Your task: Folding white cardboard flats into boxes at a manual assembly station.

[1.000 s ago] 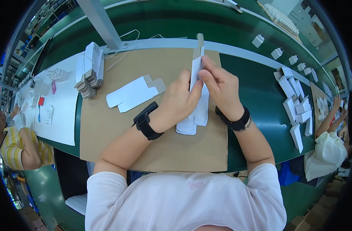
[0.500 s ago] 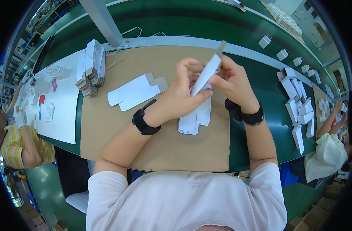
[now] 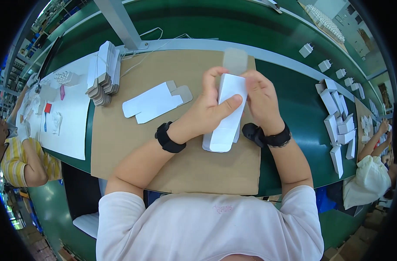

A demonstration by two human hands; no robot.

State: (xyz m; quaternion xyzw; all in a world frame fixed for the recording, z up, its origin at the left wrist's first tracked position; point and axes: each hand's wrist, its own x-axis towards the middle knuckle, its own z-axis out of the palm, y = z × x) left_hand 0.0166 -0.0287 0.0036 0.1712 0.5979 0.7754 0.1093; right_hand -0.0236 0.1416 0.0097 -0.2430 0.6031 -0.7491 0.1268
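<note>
A white folding carton (image 3: 228,119), opened into a long narrow box, is held over the brown cardboard sheet. My left hand (image 3: 213,104) is closed around its left side, thumb pressed on the white face. Fingers of my right hand (image 3: 262,98) are bent against the carton's upper right edge; their tips are partly hidden. A grey, blurred flap (image 3: 235,61) stands up at the far end. Beneath the held carton, the edges of flat white carton blanks (image 3: 207,143) show. Another flat white blank (image 3: 152,103) lies to the left, its grey-sided flaps pointing right.
The brown cardboard sheet (image 3: 120,152) covers the green table's middle. A strapped stack of flat cartons (image 3: 103,71) stands far left. Folded white cartons (image 3: 339,124) are piled right, near white plug adapters (image 3: 306,50). A co-worker (image 3: 31,163) sits left; another person's arms (image 3: 376,139) show right.
The carton has turned from edge-on to show its broad white face, and has come lower and nearer. My left thumb now lies across that face; my right hand has shifted slightly nearer.
</note>
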